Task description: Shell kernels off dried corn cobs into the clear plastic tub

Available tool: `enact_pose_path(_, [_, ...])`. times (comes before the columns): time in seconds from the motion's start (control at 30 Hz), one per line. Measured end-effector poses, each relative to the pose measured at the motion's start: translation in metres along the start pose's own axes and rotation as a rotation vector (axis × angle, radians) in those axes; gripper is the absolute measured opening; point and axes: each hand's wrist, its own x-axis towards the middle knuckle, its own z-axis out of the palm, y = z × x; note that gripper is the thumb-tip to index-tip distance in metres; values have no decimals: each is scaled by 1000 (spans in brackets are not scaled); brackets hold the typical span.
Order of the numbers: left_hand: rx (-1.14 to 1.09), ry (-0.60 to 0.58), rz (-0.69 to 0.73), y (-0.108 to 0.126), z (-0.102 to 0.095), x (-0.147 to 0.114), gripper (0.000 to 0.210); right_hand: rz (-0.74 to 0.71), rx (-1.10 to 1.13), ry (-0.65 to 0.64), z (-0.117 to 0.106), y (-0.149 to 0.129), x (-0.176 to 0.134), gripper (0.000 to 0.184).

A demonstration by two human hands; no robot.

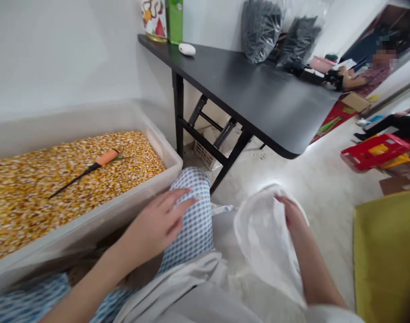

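Note:
My right hand [294, 215] grips the rim of a white plastic bag [265, 237], whose mouth gapes upward beside my right leg. Over my knee in blue checked trousers [194, 197], my left hand [160, 220] hovers with its fingers apart, slightly blurred, holding nothing. To the left stands a large whitish plastic tub [157, 139] filled with yellow corn kernels [137, 157]. On the kernels lies a screwdriver-like tool [97, 165] with an orange and black handle and a thin dark shaft. What the bag holds cannot be made out.
A black folding table [238, 89] carries clear bags of dark items [262, 29], a white mouse-like object [187, 49] and a green box [175, 22]. Under it sits a white basket [205, 152]. A person [369, 80] sits at the far right, near a red stool [376, 150].

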Motion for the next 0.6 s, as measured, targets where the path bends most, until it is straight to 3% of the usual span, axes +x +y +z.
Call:
enact_pose_path(0.1, [78,-22,377,34,33,37,51,-27,68,-45,67,-31,52,28])
enact_pose_path(0.17, [134,-6,548,48,57,56,50,-143,79,-228,103,-55,55,30])
enact_pose_path(0.23, [184,-38,583,54,76,65,30,-161,28,-475,120,-75,42,33])
enact_pose_path(0.3, [187,-136,537,53,87,63,14,-169,-143,-664,114,-86,27,35])
enact_pose_path(0.37, [139,-240,514,51,89,52,8,-295,-350,-666,87,-82,20,40])
enact_pose_path(0.4, [115,-267,522,51,86,46,4,-411,-439,-564,70,-75,20,44])
enact_pose_path(0.47, [43,-302,580,57,76,32,5,-568,-567,-217,37,-50,25,81])
enact_pose_path(0.5, [26,-310,610,62,69,27,7,-540,-605,-72,23,-34,29,97])
enact_pose_path(0.53, [13,-306,630,68,62,22,9,-453,-627,-23,13,-15,33,105])
enact_pose_path(0.57, [7,-291,648,74,56,19,10,-332,-621,-47,6,4,36,107])
enact_pose_path(0.6, [6,-288,664,80,50,17,10,-187,-590,-157,2,22,38,102])
